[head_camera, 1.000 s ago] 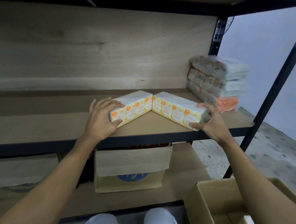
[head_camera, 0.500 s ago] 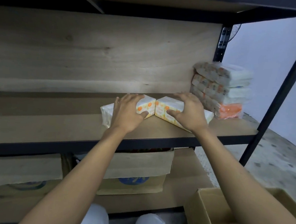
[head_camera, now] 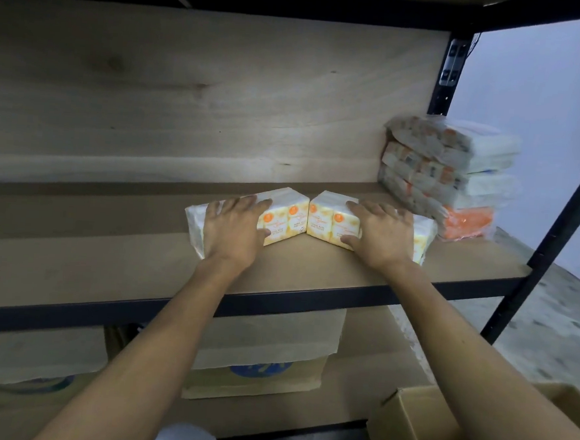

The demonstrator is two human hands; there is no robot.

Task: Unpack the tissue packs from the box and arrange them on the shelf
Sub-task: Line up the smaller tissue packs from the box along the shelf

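Two yellow-and-white tissue packs lie on the wooden shelf (head_camera: 312, 273), meeting at their inner ends in a shallow V. My left hand (head_camera: 235, 228) lies over the left tissue pack (head_camera: 283, 219), fingers on top and thumb on its front face. My right hand (head_camera: 380, 234) covers the right tissue pack (head_camera: 326, 220) the same way. A stack of plastic-wrapped tissue packs (head_camera: 456, 173) stands at the shelf's back right corner. The open cardboard box (head_camera: 414, 431) sits at the lower right.
A wooden back panel (head_camera: 187, 102) closes the shelf behind. Black metal uprights (head_camera: 548, 231) frame the right side. More cardboard boxes (head_camera: 261, 358) stand on the lower shelf. My knees show at the bottom edge. Concrete floor lies to the right.
Both hands slid from the packs' outer ends to their tops, and the two packs moved further back on the shelf, toward the stack. The camera came closer.
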